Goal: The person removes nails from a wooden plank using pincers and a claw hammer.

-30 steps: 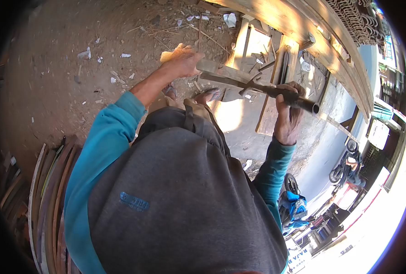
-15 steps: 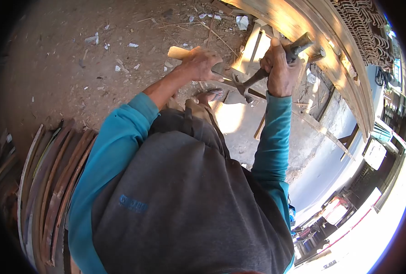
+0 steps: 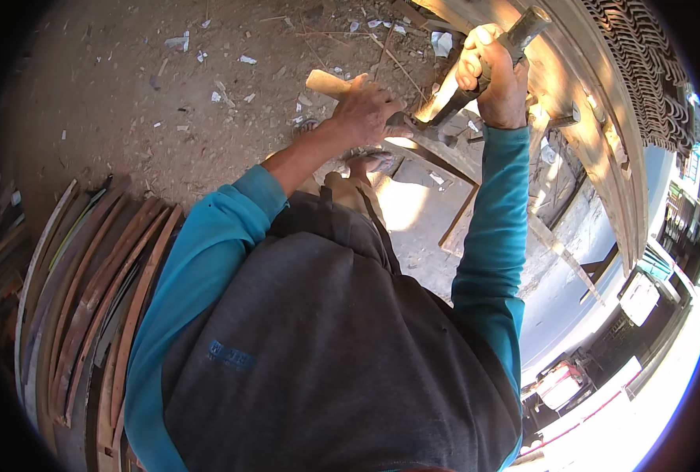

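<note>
My right hand (image 3: pixel 498 79) is wrapped round the dark handle of a hammer (image 3: pixel 528 28), whose end sticks up past the fist. The hammer's head (image 3: pixel 438 134) is low, close to my left hand (image 3: pixel 365 114). Closed fingers of my left hand hold a wooden piece (image 3: pixel 328 83), which shows past the back of the hand. Whether the hammer head touches what the left hand holds cannot be made out.
Long curved wooden beams (image 3: pixel 594 141) run along the upper right, beside a stack of rusty curved pieces (image 3: pixel 641 63). Curved boards (image 3: pixel 74 315) stand at the lower left. Scraps litter the dirt floor (image 3: pixel 129 118), and a sandalled foot (image 3: pixel 373 161) shows below.
My right hand has lifted away and turned the hammer, so its handle points up to the right. My left hand has shifted slightly right. The long strip seen earlier between the hands is now largely hidden.
</note>
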Demonstrator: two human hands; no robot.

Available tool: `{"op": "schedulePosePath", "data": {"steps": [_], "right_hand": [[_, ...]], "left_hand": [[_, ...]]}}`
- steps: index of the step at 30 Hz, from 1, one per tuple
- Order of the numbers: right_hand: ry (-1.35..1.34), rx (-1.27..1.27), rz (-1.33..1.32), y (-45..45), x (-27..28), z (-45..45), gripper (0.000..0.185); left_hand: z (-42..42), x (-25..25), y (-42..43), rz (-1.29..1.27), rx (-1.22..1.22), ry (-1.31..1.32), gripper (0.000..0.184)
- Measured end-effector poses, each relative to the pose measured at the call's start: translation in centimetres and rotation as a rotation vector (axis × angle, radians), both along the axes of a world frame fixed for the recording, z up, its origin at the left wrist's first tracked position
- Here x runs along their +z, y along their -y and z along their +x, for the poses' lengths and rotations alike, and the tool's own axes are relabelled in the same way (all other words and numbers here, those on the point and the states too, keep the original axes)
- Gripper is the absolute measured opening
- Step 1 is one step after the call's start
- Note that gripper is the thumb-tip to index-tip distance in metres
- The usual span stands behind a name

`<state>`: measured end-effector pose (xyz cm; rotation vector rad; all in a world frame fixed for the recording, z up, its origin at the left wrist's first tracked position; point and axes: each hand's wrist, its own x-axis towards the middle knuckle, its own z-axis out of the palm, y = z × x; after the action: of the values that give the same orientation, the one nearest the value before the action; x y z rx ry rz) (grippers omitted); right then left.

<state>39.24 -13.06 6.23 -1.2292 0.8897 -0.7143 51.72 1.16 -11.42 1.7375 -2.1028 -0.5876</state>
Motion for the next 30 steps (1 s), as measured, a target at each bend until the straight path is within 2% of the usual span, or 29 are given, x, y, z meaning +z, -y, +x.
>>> {"op": "schedulePosePath", "data": {"steps": [4,7,11,14,17,19,20,23,26,28,30], "right_hand": [[0.109,0.039,0.008,0.3,-0.7,-1.3,0.022],[0.176,0.033,0.017,-0.6,-0.7,-2.2,0.022],[0.173,-0.087,-0.130,-3.6,-0.8,-3.3,0.024],[0.027,-0.269,-0.257,-6.7,-1.9,-3.7,0.021],[-0.238,-0.381,-0.514,-9.0,-1.8,-3.4,0.019],[-0.277,-0.431,-0.745,-10.0,-2.0,-3.1,0.016],[-0.162,-0.440,-0.635,-11.1,-2.8,-3.4,0.014],[-0.057,-0.487,-0.769,-14.4,-4.0,-2.6,0.014],[-0.052,-0.350,-0.871,-16.3,-3.1,-1.6,0.014],[-0.136,-0.223,-0.953,-17.1,-2.6,-1.2,0.021],[-0.180,-0.172,-0.982,-18.1,-2.7,0.0,0.026]], "left_hand": [[-0.4,0.3,-0.3,-0.053,0.018,0.000,0.065],[-0.3,0.9,-0.4,0.037,0.017,-0.009,0.056],[0.0,0.6,-0.1,0.026,-0.012,-0.017,0.056],[-0.2,0.6,-0.1,-0.041,-0.003,-0.001,0.055],[-0.3,0.6,-0.2,-0.112,-0.008,0.011,0.055],[-0.1,0.6,-0.1,-0.141,-0.010,0.017,0.054],[0.0,0.6,-0.1,-0.144,-0.023,0.017,0.054],[0.2,0.3,-0.1,-0.176,-0.040,-0.002,0.054],[0.3,-0.3,0.3,-0.230,-0.042,-0.026,0.054],[0.1,-0.2,-0.2,-0.247,-0.044,-0.035,0.055],[0.4,0.4,0.0,-0.098,-0.072,-0.023,0.055]]}}
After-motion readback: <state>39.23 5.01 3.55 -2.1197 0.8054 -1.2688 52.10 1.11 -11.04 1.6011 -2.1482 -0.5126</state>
